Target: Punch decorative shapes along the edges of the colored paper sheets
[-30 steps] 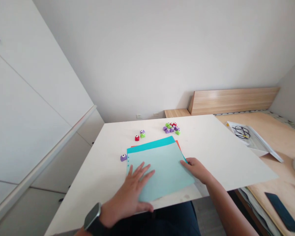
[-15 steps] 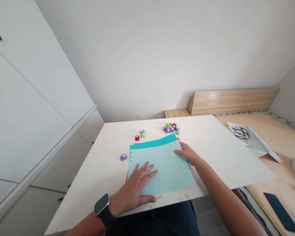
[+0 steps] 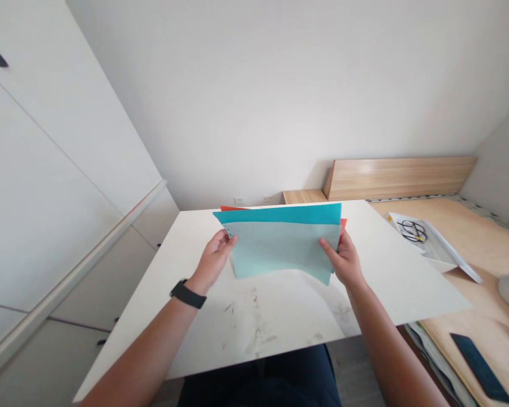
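Observation:
Several coloured paper sheets (image 3: 280, 246) are raised off the white table, tilted and bowed along the lower edge. The front sheet is pale blue with punched holes at its left edge. Behind it shows a turquoise sheet (image 3: 280, 213), and bits of an orange-red sheet (image 3: 343, 223) stick out at the top left and right. My left hand (image 3: 213, 255), below a dark watch, pinches the left edge with the thumb in front. On the right edge, my right hand (image 3: 345, 257) grips the stack, thumb also in front. The small one-eyed toys are hidden behind the paper.
Grey smudges mark the white table (image 3: 271, 316) near its front edge. To the right, a wooden bed surface holds an open white box (image 3: 439, 249) with a black cable (image 3: 412, 230), and a dark phone (image 3: 479, 364). White cabinets (image 3: 59, 198) line the left side.
The sheets have been lifted from the table and moved away from me. My left hand has gone from lying flat on them to gripping their left edge; my right hand still holds the right edge.

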Demonstrator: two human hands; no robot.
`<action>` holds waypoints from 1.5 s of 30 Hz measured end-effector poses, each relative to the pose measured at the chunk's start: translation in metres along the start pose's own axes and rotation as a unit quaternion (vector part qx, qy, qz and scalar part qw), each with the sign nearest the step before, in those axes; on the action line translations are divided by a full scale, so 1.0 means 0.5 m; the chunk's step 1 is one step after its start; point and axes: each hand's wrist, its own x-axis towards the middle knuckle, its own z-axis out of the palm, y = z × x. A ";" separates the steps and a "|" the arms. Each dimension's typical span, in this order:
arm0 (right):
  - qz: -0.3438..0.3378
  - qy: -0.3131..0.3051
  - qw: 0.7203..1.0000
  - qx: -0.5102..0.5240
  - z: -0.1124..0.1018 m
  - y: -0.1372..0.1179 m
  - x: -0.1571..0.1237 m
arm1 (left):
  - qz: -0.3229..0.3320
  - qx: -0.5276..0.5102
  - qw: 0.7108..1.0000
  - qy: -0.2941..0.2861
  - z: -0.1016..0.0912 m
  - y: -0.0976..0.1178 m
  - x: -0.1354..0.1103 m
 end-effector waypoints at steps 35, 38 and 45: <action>0.135 -0.117 0.983 0.048 -0.021 0.044 0.052 | -0.007 0.087 0.994 -0.065 -0.031 0.031 -0.015; 0.128 -0.155 0.978 0.056 -0.021 0.055 0.035 | -0.009 0.121 0.992 -0.043 -0.046 0.009 -0.059; 0.133 -0.138 0.980 0.057 0.001 0.089 -0.014 | 0.040 0.154 0.985 -0.061 -0.042 0.001 -0.109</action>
